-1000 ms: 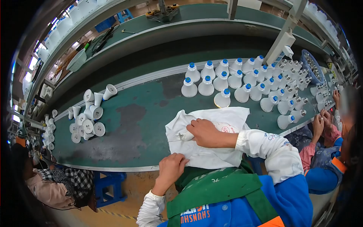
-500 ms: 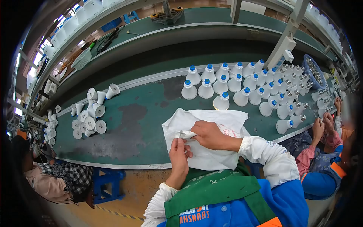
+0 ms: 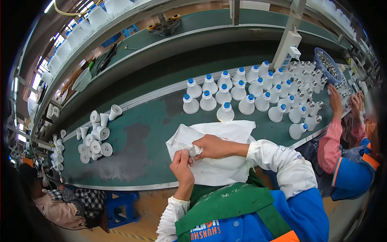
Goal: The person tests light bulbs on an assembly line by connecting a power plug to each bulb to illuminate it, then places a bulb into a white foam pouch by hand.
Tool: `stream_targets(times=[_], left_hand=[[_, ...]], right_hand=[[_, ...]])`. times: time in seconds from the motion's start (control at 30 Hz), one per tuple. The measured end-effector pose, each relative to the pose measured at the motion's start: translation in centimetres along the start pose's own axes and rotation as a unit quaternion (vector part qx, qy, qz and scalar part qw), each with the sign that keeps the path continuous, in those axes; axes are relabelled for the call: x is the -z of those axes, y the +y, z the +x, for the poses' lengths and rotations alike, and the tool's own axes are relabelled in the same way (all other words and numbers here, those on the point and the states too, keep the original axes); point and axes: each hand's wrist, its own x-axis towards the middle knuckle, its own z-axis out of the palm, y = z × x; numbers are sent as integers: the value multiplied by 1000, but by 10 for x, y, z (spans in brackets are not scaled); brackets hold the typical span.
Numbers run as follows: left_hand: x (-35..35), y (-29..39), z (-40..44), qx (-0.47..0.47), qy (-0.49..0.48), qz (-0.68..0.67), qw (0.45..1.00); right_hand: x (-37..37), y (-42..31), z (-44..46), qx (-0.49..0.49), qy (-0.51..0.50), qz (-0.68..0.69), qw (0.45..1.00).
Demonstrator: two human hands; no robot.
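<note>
A white cloth-like sheet [image 3: 225, 171] lies crumpled across the bench's front edge before me. My right hand [image 3: 211, 146] curls closed round a bunched white piece [image 3: 192, 149], which looks like part of this sheet. From the left, my left hand [image 3: 183, 166] pinches the same bunch between thumb and fingertips. Whether anything is wrapped inside cannot be made out. Just beyond the sheet stand white cone-shaped lamp housings with blue tops [image 3: 225, 113], in loose rows.
White cups [image 3: 96, 146] lie heaped on the green bench [image 3: 161, 121] at left. Metal-capped cones [image 3: 313, 121] stand at right, near a blue basket of small metal parts [image 3: 328, 66]. A co-worker's hand [image 3: 335, 101] reaches there. Another person [image 3: 60, 209] sits at left.
My hands have closed together on the white bunch, hiding a small silvery detail seen between them earlier. The co-worker's arm has reached up toward the basket. The view has shifted slightly.
</note>
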Motion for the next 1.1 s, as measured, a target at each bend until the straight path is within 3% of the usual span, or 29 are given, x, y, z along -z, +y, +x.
stream_targets(times=[0.2, 0.27, 0.47, 0.7, 0.8, 0.87, 0.93, 1.07, 1.1], left_hand=[[-11, 23, 11, -41, -65, 69, 995], [-13, 24, 14, -44, -82, 66, 993], [-13, 24, 22, -42, -115, 86, 989], [-16, 21, 31, 53, -152, 9, 987], [-14, 15, 37, 61, -189, -3, 980], [-14, 16, 41, 59, -203, -2, 977], [-16, 23, 45, 95, -231, 10, 968], [-15, 37, 84, 42, -224, 70, 971], [-15, 33, 101, 18, -172, 129, 976]], right_hand=[[6, 0, -8, -13, 28, 40, 999], [8, -4, -12, -31, 29, 163, 986], [12, -15, -13, -31, 35, 176, 983], [14, -8, -18, -69, 45, 230, 970], [16, -15, -24, -21, 55, 202, 978], [19, -21, -26, -88, 57, 235, 966], [15, -14, -27, -84, 82, 235, 965], [19, -9, -30, -99, 126, 262, 952], [19, -9, -30, -100, 129, 262, 951]])
